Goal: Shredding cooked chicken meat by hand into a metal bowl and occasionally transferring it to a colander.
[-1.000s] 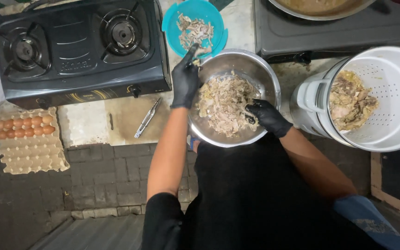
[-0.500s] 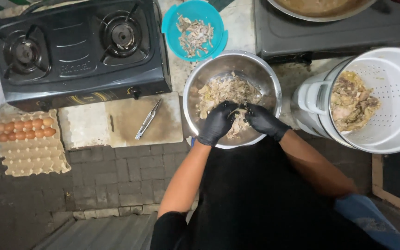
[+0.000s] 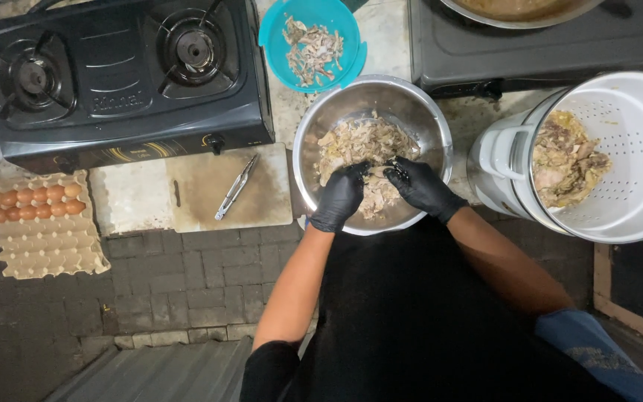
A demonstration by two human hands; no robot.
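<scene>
A round steel bowl (image 3: pixel 437 119) holds a heap of pale shredded cooked meat (image 3: pixel 359 141). Both my hands wear black gloves and are inside the bowl at its near side. My left hand (image 3: pixel 340 197) and my right hand (image 3: pixel 420 186) pinch the same piece of meat between them, fingertips close together. Beyond the bowl stands a small turquoise bowl (image 3: pixel 336 15) with scraps of skin and bone in it.
A black two-burner gas stove (image 3: pixel 113 74) sits at the left, with metal tongs (image 3: pixel 236 186) on a worn cutting board (image 3: pixel 195 190) before it. An egg tray (image 3: pixel 39 223) lies far left. A white perforated pot (image 3: pixel 634 149) with meat stands at the right.
My left hand came back from the turquoise bowl into the steel bowl and joined my right hand on a piece of meat at the near side.
</scene>
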